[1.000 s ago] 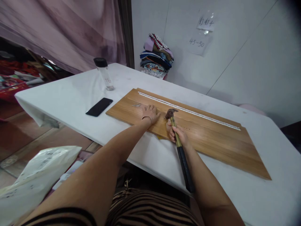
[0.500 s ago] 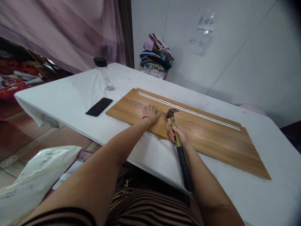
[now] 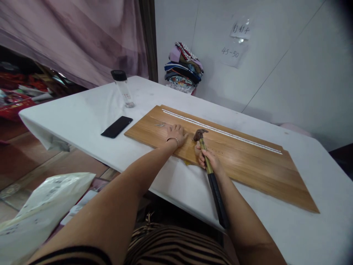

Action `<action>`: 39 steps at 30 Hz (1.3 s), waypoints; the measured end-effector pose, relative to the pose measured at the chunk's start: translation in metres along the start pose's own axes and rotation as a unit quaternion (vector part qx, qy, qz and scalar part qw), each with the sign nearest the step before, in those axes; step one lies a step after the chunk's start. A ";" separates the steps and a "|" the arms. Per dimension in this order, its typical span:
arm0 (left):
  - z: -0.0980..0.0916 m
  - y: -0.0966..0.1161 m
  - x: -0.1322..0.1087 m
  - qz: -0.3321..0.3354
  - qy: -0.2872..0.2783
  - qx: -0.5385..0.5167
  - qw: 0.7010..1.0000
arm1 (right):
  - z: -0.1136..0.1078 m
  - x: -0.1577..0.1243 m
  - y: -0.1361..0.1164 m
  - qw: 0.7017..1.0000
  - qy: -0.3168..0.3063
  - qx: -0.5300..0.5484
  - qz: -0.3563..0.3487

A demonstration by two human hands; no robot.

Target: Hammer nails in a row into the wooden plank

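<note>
A wooden board lies across the white table. Pressed flat on its left part is my left hand, fingers spread, with a bracelet at the wrist. Several loose nails lie just beyond its fingers. My right hand grips a claw hammer partway up the yellowish shaft, and the black handle end points back towards me. The rusty hammer head is low over the board, right of my left hand; whether it touches the wood I cannot tell. A short row of small dark dots marks the board further right.
Two white measuring strips run along the board's far edge. A black phone and a clear bottle with a dark lid stand left on the table. Folded cloths are piled by the wall. A plastic bag sits lower left.
The view has shifted very slightly. The hammer's handle end has swung a little to the right, its head staying near the same spot. My left hand stays flat on the board.
</note>
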State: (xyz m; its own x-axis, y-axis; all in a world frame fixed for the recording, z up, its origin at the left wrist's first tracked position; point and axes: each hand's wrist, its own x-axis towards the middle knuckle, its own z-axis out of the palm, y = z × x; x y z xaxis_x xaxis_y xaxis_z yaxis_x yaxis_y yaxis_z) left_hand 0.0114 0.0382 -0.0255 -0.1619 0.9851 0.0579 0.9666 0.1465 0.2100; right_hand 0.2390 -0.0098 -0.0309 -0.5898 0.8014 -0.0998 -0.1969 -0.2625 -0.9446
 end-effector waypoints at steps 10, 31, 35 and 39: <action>-0.002 0.001 -0.001 -0.002 -0.007 0.005 1.000 | 0.002 0.001 0.000 1.000 0.004 0.009 -0.006; -0.001 0.001 0.000 -0.003 -0.005 0.002 1.000 | 0.001 0.001 0.001 1.000 0.006 0.007 -0.010; 0.000 0.000 0.001 0.000 -0.002 0.001 1.000 | 0.000 0.002 0.001 1.000 0.000 0.006 -0.001; 0.002 0.000 0.001 0.000 0.000 0.001 1.000 | -0.002 0.003 0.002 1.000 -0.007 0.014 -0.012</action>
State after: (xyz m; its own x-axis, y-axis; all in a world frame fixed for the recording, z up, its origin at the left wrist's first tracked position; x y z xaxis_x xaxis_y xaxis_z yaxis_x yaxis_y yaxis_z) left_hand 0.0113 0.0397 -0.0272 -0.1628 0.9849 0.0586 0.9667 0.1474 0.2090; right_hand 0.2387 -0.0072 -0.0340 -0.5957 0.7999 -0.0731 -0.2327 -0.2590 -0.9374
